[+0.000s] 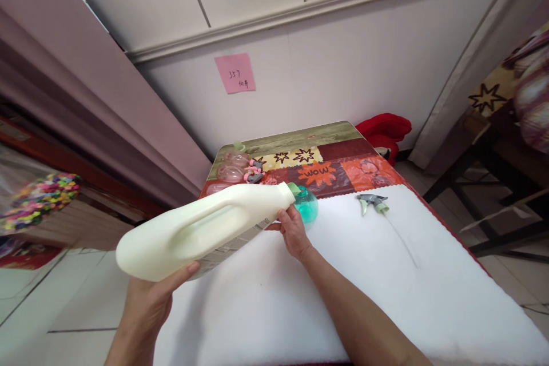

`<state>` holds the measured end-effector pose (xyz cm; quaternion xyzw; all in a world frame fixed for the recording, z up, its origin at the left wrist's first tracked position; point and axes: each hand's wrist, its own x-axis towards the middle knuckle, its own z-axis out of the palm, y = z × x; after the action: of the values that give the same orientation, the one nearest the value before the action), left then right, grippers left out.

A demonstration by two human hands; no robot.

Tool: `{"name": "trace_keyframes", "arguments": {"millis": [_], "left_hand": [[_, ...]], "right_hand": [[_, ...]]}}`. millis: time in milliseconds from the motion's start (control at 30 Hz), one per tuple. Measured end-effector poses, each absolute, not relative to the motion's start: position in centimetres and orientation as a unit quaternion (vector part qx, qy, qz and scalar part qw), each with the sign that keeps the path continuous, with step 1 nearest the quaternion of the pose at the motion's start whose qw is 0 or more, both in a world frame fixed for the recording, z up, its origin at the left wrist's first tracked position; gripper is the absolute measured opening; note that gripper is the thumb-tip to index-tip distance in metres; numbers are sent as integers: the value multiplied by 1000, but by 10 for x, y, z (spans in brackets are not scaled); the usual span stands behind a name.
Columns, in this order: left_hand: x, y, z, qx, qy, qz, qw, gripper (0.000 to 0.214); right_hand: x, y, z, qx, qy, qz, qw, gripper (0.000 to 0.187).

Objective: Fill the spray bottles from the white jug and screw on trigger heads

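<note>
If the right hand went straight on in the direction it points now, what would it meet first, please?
The jug, which the right hand touches near the neck. Beyond it, the pink sprayers seem roughly in line, though depth is hard to judge.

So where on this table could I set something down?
White cloth is bare between the right forearm, the trigger sprayer and its right edge. Crowded: around the jug and teal bottle, and far left among transparent bottles.

Smooth plastic jug (206,223), soft matt white cloth (266,309).
</note>
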<state>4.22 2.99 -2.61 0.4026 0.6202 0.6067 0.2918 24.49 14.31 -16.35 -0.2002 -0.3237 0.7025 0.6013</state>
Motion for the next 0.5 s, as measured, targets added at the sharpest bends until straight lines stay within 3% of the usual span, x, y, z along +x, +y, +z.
{"name": "trace_keyframes", "arguments": {"millis": [500], "left_hand": [[49, 33, -23, 391, 631, 601, 296, 91]], "right_hand": [[244, 143, -165, -206, -311, 697, 612, 55]]}}
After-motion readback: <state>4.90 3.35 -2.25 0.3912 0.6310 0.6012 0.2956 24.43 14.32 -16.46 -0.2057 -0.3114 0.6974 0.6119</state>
